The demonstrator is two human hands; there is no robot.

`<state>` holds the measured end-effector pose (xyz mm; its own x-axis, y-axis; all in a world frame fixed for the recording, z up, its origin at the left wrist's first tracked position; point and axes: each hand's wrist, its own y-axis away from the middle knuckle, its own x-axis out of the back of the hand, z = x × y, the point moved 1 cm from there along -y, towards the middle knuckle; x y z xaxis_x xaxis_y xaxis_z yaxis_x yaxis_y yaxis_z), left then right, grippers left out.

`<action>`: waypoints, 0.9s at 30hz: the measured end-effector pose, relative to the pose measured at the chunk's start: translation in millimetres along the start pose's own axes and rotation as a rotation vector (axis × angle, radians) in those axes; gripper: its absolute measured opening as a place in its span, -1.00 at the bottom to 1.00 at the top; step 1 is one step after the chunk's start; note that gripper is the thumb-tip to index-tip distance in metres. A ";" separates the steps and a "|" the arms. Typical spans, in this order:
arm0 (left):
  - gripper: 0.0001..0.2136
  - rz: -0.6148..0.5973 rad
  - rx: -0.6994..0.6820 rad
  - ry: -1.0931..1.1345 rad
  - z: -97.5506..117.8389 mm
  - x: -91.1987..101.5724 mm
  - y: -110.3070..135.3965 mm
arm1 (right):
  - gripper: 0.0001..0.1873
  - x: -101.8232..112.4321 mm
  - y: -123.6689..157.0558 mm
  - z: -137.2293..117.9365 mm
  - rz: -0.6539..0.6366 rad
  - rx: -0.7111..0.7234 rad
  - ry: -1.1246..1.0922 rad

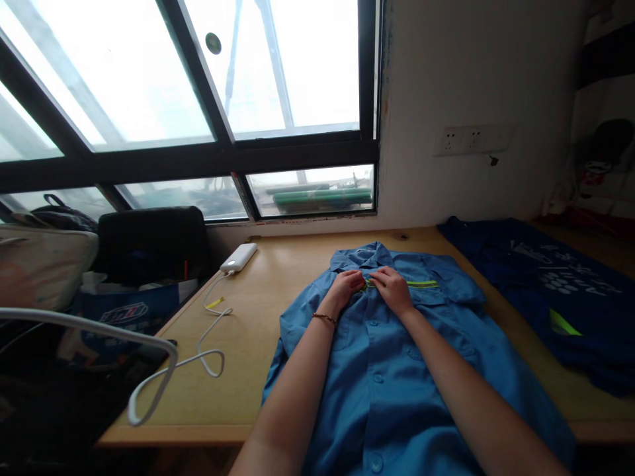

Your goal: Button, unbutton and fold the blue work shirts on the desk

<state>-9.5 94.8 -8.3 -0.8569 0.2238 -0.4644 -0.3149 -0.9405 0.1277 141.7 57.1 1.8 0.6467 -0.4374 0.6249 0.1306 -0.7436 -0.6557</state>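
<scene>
A light blue work shirt [397,370] lies front side up on the wooden table [238,370], collar toward the window, with a yellow-green stripe across the chest. My left hand [347,285] and my right hand [391,287] rest side by side just below the collar. Both have their fingers curled and pinch the shirt's front placket near the top button. A thin bracelet sits on my left wrist.
A white power bank [239,257] with a looping white cable [211,344] lies on the table's left part. A dark blue garment [560,291] is spread at the right. Bags [149,244] and a white hanger [124,344] stand at the left, below the window.
</scene>
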 end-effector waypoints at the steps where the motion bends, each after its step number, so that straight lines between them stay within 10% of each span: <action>1: -0.88 0.006 0.002 -0.002 -0.1 -0.3 -0.3 | -0.79 0.6 0.4 -1.3 -0.001 0.012 0.016; 27: -0.79 0.101 -0.099 0.007 -6.6 -2.2 -4.4 | -0.86 -10.7 0.1 -0.5 0.073 -0.090 -0.143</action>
<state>-3.6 96.8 -13.7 -0.8792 0.1251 -0.4597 -0.1850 -0.9788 0.0875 134.4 61.4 -4.7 0.7533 -0.4199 0.5061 0.0159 -0.7577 -0.6524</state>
